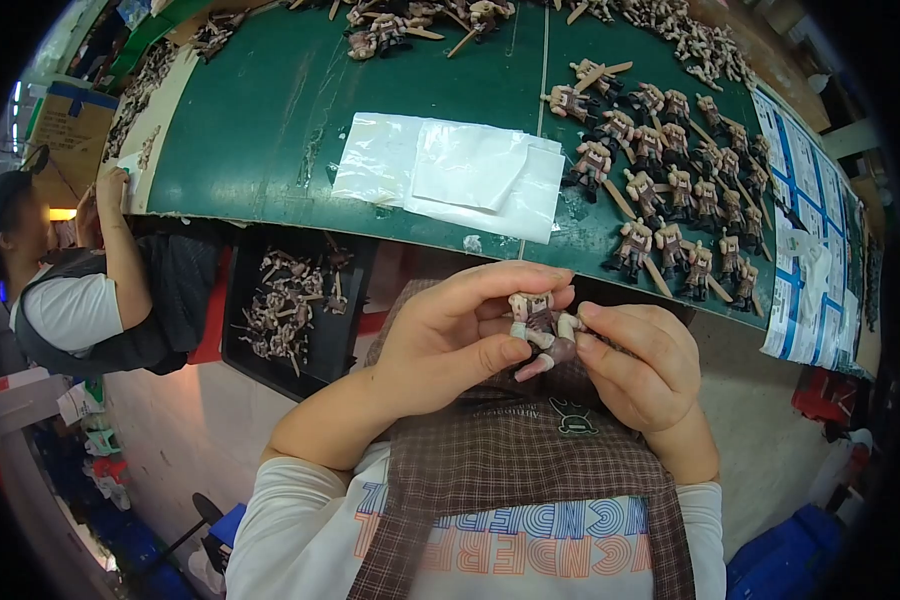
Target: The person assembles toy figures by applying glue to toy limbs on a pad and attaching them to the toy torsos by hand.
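Observation:
Just in front of my apron, a small plastic figure (536, 318) with a brown body and cream and pinkish parts is held between both hands. My left hand (460, 335) is closed around it, thumb below and fingers behind. From the other side, my right hand (640, 360) pinches a cream limb-like piece at the figure's side with thumb and forefinger. Whether that piece is joined to the body cannot be made out. Beyond my hands, several similar figures (678, 190) with dark boots and tan, blade-shaped pieces lie in rows at the right of the green table (260, 120).
White sheets in clear plastic (450, 175) lie on the table. A black bin (238, 340) of loose figure parts stands to my left. More piled figures (390, 30) lie at the far edge. Another person (70, 300) works at the left. Blue-and-white printed sheeting (805, 250) covers the right end.

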The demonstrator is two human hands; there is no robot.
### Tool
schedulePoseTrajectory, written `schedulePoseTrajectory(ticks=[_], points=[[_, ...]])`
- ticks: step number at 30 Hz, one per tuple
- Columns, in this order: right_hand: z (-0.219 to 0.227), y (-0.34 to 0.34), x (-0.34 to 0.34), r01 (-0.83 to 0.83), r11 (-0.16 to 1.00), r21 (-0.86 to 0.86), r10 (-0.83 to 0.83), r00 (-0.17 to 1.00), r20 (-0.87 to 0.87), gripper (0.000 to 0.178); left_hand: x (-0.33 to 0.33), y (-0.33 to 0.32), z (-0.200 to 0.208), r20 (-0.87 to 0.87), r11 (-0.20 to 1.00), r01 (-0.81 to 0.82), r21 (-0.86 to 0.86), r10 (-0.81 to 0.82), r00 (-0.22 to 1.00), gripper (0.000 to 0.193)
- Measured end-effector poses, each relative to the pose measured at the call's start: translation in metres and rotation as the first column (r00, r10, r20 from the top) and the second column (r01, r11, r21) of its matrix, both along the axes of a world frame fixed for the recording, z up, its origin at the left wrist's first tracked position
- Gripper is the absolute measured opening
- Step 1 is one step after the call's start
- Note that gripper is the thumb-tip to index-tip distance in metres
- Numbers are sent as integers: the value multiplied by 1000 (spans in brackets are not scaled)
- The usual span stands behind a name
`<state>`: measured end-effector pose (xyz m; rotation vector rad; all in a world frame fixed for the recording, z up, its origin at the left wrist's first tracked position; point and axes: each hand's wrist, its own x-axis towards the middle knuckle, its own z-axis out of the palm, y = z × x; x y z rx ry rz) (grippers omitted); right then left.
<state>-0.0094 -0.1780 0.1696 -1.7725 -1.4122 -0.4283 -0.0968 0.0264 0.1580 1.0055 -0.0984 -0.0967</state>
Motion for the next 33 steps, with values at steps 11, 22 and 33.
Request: schedulePoseTrajectory(ticks=[11, 22, 33], points=[[2, 15, 3, 23, 1000, 4, -23, 996, -86, 29, 2, -10, -13, -112, 985, -172, -22, 169, 979, 51], [-16, 19, -6, 159, 978, -138, -172, 981, -88, 44, -2, -23, -15, -398, 940, -192, -282, 67, 915, 43], [-32, 23, -7, 259, 962, -82, -240, 952, 189, 43, -4, -22, -28, -484, 901, -190, -391, -25, 875, 41]])
